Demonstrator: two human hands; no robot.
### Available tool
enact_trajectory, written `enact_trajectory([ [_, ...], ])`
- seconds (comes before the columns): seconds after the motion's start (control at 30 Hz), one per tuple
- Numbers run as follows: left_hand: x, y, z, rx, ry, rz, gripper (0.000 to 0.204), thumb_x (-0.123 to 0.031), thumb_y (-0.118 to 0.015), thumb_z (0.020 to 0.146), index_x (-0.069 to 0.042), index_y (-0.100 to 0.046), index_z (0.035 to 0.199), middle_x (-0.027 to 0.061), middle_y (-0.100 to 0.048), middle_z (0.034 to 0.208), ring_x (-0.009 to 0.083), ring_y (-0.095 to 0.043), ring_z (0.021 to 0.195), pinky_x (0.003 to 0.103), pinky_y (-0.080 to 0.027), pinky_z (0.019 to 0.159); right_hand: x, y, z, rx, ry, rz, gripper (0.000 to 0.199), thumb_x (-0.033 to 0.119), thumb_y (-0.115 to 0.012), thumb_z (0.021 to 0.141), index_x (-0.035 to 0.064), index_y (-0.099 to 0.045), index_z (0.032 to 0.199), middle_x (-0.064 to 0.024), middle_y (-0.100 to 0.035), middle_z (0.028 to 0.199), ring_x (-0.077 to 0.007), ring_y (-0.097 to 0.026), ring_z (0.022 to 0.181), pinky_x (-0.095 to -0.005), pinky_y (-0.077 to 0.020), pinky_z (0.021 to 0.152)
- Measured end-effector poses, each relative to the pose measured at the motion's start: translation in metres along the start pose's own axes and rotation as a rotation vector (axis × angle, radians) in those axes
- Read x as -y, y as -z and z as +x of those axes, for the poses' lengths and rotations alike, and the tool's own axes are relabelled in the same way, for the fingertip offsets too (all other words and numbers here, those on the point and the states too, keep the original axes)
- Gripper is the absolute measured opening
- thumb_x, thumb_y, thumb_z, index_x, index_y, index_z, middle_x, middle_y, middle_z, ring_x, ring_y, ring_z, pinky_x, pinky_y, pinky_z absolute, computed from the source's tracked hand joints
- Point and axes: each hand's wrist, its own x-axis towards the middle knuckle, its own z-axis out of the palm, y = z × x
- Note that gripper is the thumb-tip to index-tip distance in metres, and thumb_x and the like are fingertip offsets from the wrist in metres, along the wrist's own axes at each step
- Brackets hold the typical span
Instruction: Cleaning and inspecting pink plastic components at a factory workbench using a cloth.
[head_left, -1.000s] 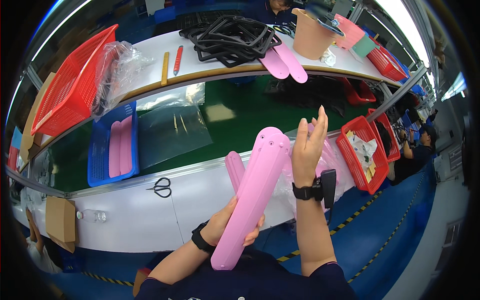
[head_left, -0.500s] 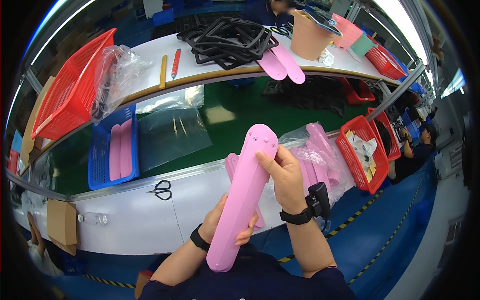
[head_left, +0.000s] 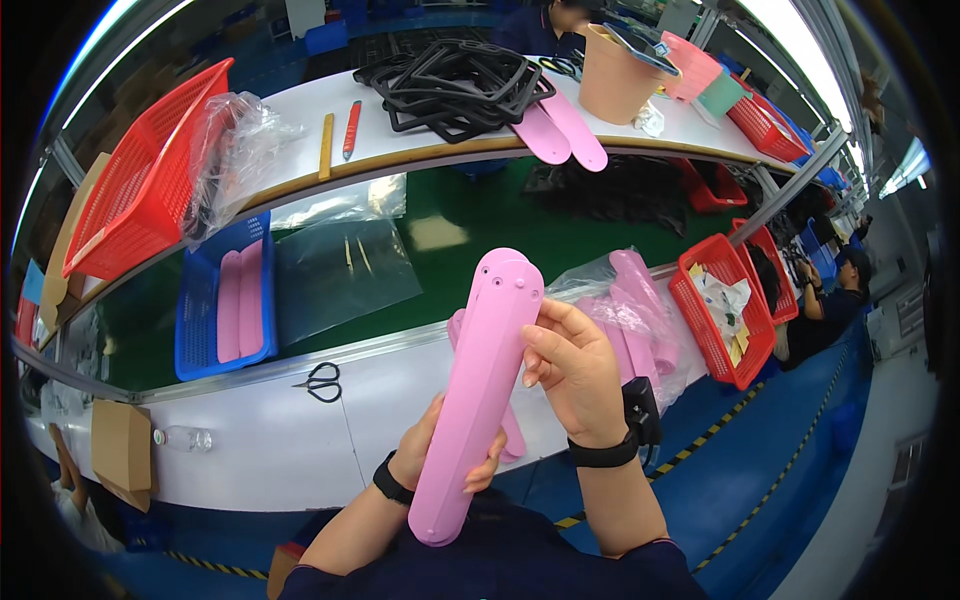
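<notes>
A long pink plastic panel [head_left: 478, 385] with rounded ends and small holes near its top is held at a slant before me. A second rounded pink end shows just behind its top. Around the panel's lower half wraps my left hand [head_left: 418, 450], its fingers coming round the right edge. My right hand [head_left: 575, 372] is closed at the upper right edge, thumb and bent fingers against the rim. Behind the held panel, other pink pieces [head_left: 514, 440] lie on the white bench, partly hidden.
Wrapped pink parts [head_left: 640, 315] lie right, beside a red basket [head_left: 725, 310]. Black-handled scissors [head_left: 323, 382], a plastic bottle [head_left: 185, 438] and a blue basket [head_left: 190, 325] with pink parts are left. Black frames [head_left: 455, 90] and a beige bin [head_left: 620, 80] top the shelf.
My right thumb has slid off the panel's face to its right edge, and that hand has moved slightly down. The panel has shifted a little left with my left hand.
</notes>
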Motion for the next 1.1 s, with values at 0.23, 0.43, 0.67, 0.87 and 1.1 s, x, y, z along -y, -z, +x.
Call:
enact_trajectory([
  [0.23,0.0,0.001,0.001,0.025,-0.001,0.018,0.08,-0.07,-0.025,0.088,0.004,-0.046,0.105,0.0159,-0.049,0.083,0.0205,-0.047,0.051,0.031,-0.04,0.044,0.0,0.003,-0.001,0.013,0.028,-0.007,0.027,0.004,-0.06,0.086,-0.0062,-0.052,0.11,-0.0084,-0.06,0.088,-0.0081,-0.056,0.062,-0.0217,-0.0507,0.053],
  [0.43,-0.001,-0.002,0.0,-0.014,-0.006,0.092,0.081,-0.071,-0.027,0.087,0.006,-0.046,0.104,0.0156,-0.049,0.08,0.0204,-0.047,0.051,0.03,-0.04,0.044,-0.003,0.009,0.001,0.028,0.049,-0.002,0.026,0.004,-0.061,0.086,-0.0065,-0.051,0.107,-0.0088,-0.06,0.082,-0.0099,-0.058,0.062,-0.0246,-0.0532,0.059],
  [0.67,-0.004,-0.005,0.001,-0.025,0.017,0.106,0.085,-0.073,-0.026,0.085,0.008,-0.048,0.094,0.0153,-0.048,0.071,0.0199,-0.046,0.048,0.03,-0.04,0.044,0.0,-0.001,-0.001,-0.018,0.042,0.015,0.023,0.001,-0.057,0.085,-0.007,-0.051,0.107,-0.0104,-0.062,0.084,-0.0119,-0.06,0.065,-0.0268,-0.054,0.063],
  [0.87,-0.005,-0.006,0.002,-0.022,0.043,0.136,0.084,-0.073,-0.027,0.085,0.007,-0.049,0.093,0.0148,-0.047,0.067,0.02,-0.045,0.047,0.03,-0.04,0.044,-0.004,0.003,-0.001,-0.031,0.069,0.002,0.025,0.003,-0.061,0.085,-0.006,-0.051,0.105,-0.0101,-0.062,0.086,-0.0111,-0.06,0.066,-0.0254,-0.0533,0.063],
  [1.1,-0.007,-0.008,0.002,-0.027,0.039,0.179,0.084,-0.073,-0.026,0.085,0.007,-0.049,0.092,0.0146,-0.047,0.064,0.0199,-0.045,0.046,0.03,-0.04,0.044,-0.004,0.001,-0.001,-0.034,0.08,-0.033,0.023,0.0,-0.059,0.084,-0.006,-0.05,0.105,-0.01,-0.062,0.086,-0.0112,-0.061,0.068,-0.0253,-0.0532,0.066],
])
